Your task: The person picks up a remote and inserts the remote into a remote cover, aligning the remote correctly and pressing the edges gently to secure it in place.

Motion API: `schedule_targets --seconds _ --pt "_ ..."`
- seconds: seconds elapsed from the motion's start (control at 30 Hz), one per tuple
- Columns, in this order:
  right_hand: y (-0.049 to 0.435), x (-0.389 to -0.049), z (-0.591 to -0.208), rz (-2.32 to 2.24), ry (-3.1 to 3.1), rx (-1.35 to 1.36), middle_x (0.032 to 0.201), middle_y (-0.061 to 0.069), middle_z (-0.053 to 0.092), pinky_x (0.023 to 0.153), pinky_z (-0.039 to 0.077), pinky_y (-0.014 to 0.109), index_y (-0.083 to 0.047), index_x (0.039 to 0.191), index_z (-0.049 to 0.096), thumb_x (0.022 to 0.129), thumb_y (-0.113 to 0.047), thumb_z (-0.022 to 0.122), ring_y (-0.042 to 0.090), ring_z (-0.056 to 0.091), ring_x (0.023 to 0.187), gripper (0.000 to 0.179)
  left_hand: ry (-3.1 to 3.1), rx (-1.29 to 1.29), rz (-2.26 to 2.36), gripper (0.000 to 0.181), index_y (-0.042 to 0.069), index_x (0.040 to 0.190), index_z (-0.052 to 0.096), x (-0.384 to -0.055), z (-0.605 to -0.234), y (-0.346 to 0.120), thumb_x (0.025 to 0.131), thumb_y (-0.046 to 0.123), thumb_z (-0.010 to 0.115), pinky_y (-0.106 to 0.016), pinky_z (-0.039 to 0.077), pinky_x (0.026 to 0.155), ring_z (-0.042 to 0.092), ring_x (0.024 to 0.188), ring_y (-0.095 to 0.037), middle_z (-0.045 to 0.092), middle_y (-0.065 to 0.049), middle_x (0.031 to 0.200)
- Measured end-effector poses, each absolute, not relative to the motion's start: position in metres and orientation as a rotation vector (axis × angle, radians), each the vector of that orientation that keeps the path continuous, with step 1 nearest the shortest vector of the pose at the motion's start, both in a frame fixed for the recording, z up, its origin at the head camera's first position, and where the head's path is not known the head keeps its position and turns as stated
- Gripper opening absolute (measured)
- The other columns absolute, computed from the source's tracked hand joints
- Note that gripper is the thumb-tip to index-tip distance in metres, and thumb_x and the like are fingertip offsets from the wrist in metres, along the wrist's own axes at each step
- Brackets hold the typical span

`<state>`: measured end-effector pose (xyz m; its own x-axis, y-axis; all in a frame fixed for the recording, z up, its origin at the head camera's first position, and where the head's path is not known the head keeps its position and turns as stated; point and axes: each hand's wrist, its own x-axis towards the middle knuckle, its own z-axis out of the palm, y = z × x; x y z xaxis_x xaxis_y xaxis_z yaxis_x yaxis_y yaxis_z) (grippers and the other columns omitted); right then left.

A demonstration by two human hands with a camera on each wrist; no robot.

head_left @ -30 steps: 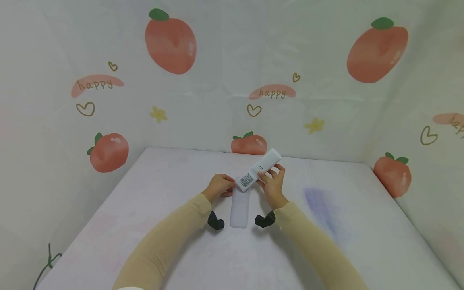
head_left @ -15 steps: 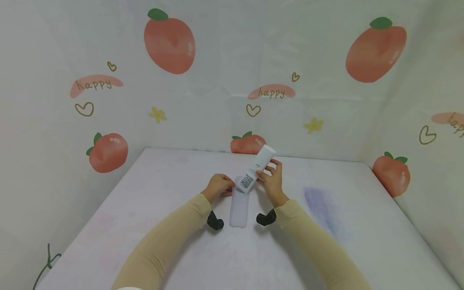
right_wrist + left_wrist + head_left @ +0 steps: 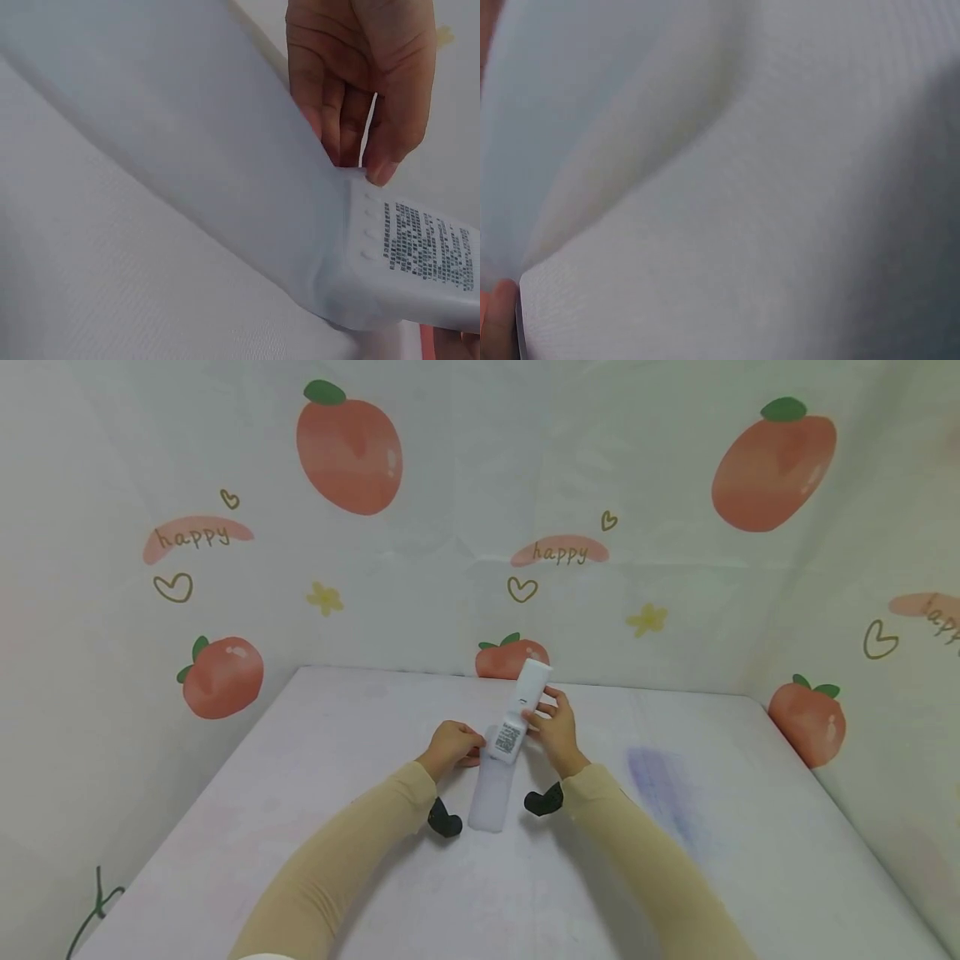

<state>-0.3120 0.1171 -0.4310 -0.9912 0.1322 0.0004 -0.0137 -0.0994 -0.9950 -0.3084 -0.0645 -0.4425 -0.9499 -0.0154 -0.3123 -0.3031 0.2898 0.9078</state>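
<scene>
A white remote control (image 3: 512, 731) leans up and away from me, its back with a printed label facing me. My right hand (image 3: 557, 731) grips it along the right side, thumb on the back. Its label end lies at the mouth of a translucent sleeve (image 3: 489, 797), which hangs down toward me over the table. With thumb and fingertips, my left hand (image 3: 453, 745) pinches the sleeve's left edge at the mouth. In the right wrist view, the sleeve (image 3: 187, 127) meets the remote's end (image 3: 427, 247), with left-hand fingers (image 3: 386, 169) right at its corner.
A pale cloth covers the table (image 3: 360, 877). Behind it hangs a white curtain (image 3: 435, 485) printed with fruit, hearts and "happy". Black wrist cameras (image 3: 444, 820) stick out beneath both sleeves' cuffs. A green cord (image 3: 99, 902) lies at the left edge.
The remote has swung from a strong rightward slant to nearly in line with the sleeve, my right hand moving left with it. The sleeve's near end has shifted slightly left; the left hand stays put.
</scene>
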Motion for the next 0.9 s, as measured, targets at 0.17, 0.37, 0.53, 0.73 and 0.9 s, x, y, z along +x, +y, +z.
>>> schedule_targets --seconds 0.17,0.37,0.53,0.73,0.9 --pt "0.1140 -0.3144 -0.4306 2.211 -2.133 -0.145 0.123 0.025 0.055 0.077 0.058 0.035 -0.006 0.144 0.038 0.089 0.004 0.065 0.029 0.059 0.103 0.063 2.324 -0.274 1.732 0.007 -0.003 0.088 0.065 -0.3052 -0.4408 -0.0634 0.084 0.003 0.067 -0.024 0.057 0.059 0.061 0.069 -0.013 0.062 -0.007 0.076" --pt "0.1116 -0.3145 -0.4301 2.189 -2.192 -0.156 0.122 0.026 0.056 0.083 0.057 0.044 -0.005 0.145 0.038 0.089 0.003 0.065 0.029 0.062 0.099 0.063 2.336 -0.267 1.725 0.008 -0.003 0.089 0.067 -0.3047 -0.4389 -0.0628 0.084 0.003 0.068 -0.023 0.057 0.059 0.061 0.068 -0.012 0.063 -0.007 0.075" --pt "0.1106 -0.3135 -0.4315 2.201 -2.230 -0.181 0.123 0.027 0.055 0.085 0.056 0.047 -0.003 0.146 0.036 0.090 0.002 0.064 0.031 0.062 0.102 0.063 2.333 -0.263 1.706 0.012 -0.004 0.094 0.067 -0.3061 -0.4386 -0.0618 0.084 0.003 0.067 -0.023 0.057 0.058 0.062 0.067 -0.012 0.066 -0.009 0.078" --pt "0.1087 -0.3121 -0.4331 2.209 -2.279 -0.188 0.127 0.028 0.054 0.086 0.056 0.046 -0.002 0.146 0.035 0.091 0.003 0.063 0.034 0.061 0.106 0.063 2.309 -0.273 1.714 0.016 -0.005 0.099 0.065 -0.3081 -0.4403 -0.0592 0.086 0.006 0.066 -0.022 0.057 0.059 0.064 0.070 -0.013 0.069 -0.014 0.088" --pt "0.1085 -0.3120 -0.4357 2.211 -2.288 -0.174 0.127 0.027 0.054 0.085 0.056 0.044 -0.002 0.146 0.035 0.091 0.002 0.063 0.033 0.061 0.105 0.063 2.255 -0.257 1.733 0.017 -0.006 0.103 0.064 -0.3088 -0.4425 -0.0556 0.091 0.007 0.063 -0.021 0.056 0.061 0.062 0.072 -0.012 0.069 -0.013 0.089"
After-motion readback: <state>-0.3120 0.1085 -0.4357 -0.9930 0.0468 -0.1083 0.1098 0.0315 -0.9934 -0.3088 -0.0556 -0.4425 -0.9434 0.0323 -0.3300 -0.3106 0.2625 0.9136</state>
